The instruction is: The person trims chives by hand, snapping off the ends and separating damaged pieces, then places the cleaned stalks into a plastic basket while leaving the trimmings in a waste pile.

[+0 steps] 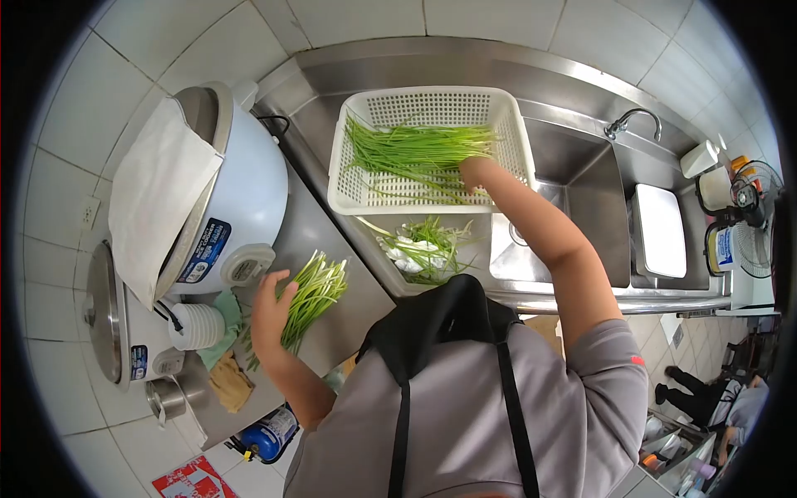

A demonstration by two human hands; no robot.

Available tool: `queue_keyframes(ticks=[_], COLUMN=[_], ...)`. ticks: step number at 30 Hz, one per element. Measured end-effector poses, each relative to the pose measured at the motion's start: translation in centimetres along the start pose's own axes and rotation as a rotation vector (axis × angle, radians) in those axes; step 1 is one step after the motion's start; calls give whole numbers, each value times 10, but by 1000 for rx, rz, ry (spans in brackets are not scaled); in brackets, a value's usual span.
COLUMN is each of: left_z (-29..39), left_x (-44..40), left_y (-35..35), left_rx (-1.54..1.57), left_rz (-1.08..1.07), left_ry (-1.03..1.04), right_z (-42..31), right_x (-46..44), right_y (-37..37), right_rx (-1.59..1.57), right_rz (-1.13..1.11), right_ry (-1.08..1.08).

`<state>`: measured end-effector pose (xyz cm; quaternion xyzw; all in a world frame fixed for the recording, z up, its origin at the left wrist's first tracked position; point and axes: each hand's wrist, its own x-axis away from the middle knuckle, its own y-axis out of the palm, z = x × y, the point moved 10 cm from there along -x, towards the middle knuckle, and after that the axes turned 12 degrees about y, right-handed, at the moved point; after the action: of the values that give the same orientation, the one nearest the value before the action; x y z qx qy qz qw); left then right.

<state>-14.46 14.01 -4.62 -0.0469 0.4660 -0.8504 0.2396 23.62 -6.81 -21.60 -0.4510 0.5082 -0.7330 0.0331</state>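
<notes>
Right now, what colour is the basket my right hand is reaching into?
The basket is white; the head view shows it best.

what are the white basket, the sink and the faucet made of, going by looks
The white basket looks like moulded plastic with a low sheen: regular perforations and a smooth, rounded rim. The sink is probably stainless steel, satin finish, given its grey colour and soft reflections. The faucet seems to be metal, perhaps chrome-plated, from its bright highlights.
</notes>
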Motion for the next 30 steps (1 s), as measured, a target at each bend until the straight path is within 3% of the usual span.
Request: queue_keyframes(ticks=[4,7,12,14,17,19,23,26,28,30], left_z=[69,122,197,223,259,261,251,236,226,228], left_x=[-33,-51,-92,-111,-123,-132,-144,-156,-162,-163], left_y=[12,32,58,63,65,73,70,80,95,98], left_rx=[62,165,305,332,154,107,338,619,918,1001], left_rz=[-90,-114,-30,102,258,201,269,121,33,-7], left_ry=[142,382,621,714,873,875,836,637,450,464], right_z=[0,17,9,-6,-18,-14,73,94,52,17], right_x=[8,45,130,164,204,222,239,231,226,226], right_y=[-19,-65,-125,-141,-154,-159,-184,-168,-161,-155], right_rx=[-204,-835,-780,-729,-691,-754,-1548,-1744,-1607,-1582], right_rz=[-57,4,159,201,233,247,609,737,613,557], right_ry=[-85,-96,-286,-349,-470,-553,-619,-619,-618,-590])
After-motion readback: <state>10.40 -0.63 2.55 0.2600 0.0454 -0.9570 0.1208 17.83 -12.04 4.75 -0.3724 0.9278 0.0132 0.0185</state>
